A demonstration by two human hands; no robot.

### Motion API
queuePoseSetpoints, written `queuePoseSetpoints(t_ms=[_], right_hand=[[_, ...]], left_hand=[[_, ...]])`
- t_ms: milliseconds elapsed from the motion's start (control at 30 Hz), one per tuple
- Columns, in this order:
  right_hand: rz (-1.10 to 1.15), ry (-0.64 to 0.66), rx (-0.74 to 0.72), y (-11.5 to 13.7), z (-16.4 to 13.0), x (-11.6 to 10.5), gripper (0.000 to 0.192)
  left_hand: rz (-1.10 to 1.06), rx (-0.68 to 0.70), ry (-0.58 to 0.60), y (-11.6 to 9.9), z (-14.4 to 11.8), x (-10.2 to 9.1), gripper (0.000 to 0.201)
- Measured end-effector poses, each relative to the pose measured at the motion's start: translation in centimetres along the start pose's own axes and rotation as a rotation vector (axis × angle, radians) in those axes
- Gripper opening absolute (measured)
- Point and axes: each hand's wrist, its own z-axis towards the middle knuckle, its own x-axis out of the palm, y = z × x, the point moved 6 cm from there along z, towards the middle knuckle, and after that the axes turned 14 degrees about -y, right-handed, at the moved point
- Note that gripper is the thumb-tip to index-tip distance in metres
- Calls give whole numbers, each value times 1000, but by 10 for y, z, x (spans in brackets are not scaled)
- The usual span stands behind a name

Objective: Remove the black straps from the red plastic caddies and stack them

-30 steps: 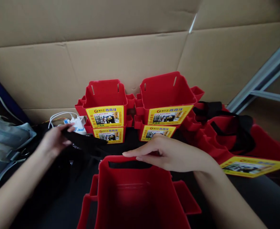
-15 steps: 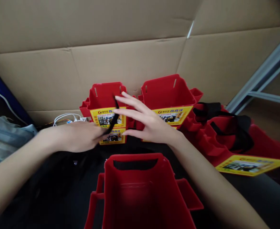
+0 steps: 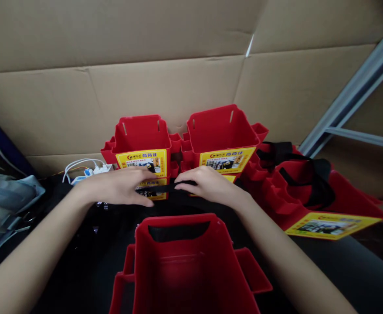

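A black strap (image 3: 161,189) runs stretched level between my hands, beyond the near red plastic tool box (image 3: 191,266). My left hand (image 3: 119,187) grips its left part, with the thumb pointing toward the box. At the strap's right part, my right hand (image 3: 209,185) pinches it between thumb and fingers. The near box faces me with its inside bare to view. A slot in its far wall shows black material (image 3: 178,231) behind it. Where the strap leads past my hands is hidden.
Two stacks of red boxes with yellow labels, a left stack (image 3: 142,135) and a right stack (image 3: 217,131), stand against a cardboard wall (image 3: 165,91). Right lies a red box with black straps (image 3: 357,196). A power strip (image 3: 89,172) and grey bags (image 3: 5,200) are left.
My right hand has come down from its spread pose and closed on the strap. The strap has gone from slanting upward to level. The view has shifted slightly.
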Motion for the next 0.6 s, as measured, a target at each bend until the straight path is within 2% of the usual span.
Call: queuePoseSetpoints(t_ms=[67, 133, 200, 267, 333, 467, 533, 600], right_hand=[[60, 9, 43, 1, 6, 10, 20], [144, 11, 133, -5, 10, 20, 24], [213, 41, 215, -14, 6, 34, 32], [258, 126, 228, -20, -4, 52, 39], [310, 239, 176, -17, -17, 72, 38], [388, 412, 54, -9, -37, 101, 27], [356, 457, 63, -14, -43, 107, 21], [282, 473, 123, -27, -48, 107, 14]], left_hand=[[-89, 34, -22, -15, 15, 7, 41], [-167, 3, -32, -20, 27, 13, 28], [-224, -67, 12, -15, 29, 19, 23], [-245, -125, 47, -5, 25, 20, 24], [-211, -156, -15, 6, 20, 14, 24], [-86, -205, -258, 18, 16, -5, 23], [-75, -223, -317, 20, 14, -9, 25], [-98, -220, -327, 21, 12, -10, 27]])
